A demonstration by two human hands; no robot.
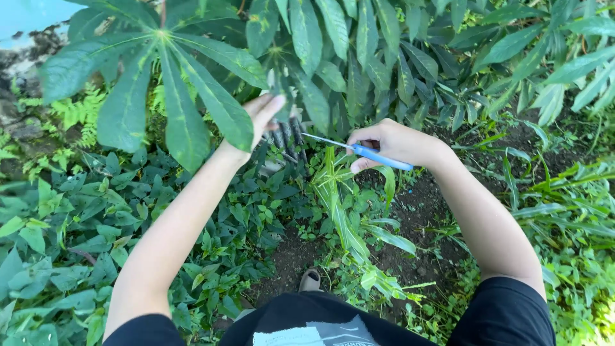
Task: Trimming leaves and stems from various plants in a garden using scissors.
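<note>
My right hand [394, 142] is closed around the blue handle of a small hand rake [365, 151], whose thin metal shaft runs left to dark tines near the base of a plant. My left hand [259, 118] reaches under the large lobed leaves of a cassava-like plant [179, 83] and pushes them aside; part of its fingers is hidden by a leaf. The rake's tines lie just right of my left hand, above dark stems. A young grass-like plant [336, 198] grows below the tool.
Low broad-leaved ground cover [77, 243] fills the left. Bare dark soil [423, 211] shows in the middle and right, with grassy weeds [570, 218] on the far right. Ferns and a stone edge [25, 83] are at upper left. My sandalled foot [311, 280] is below.
</note>
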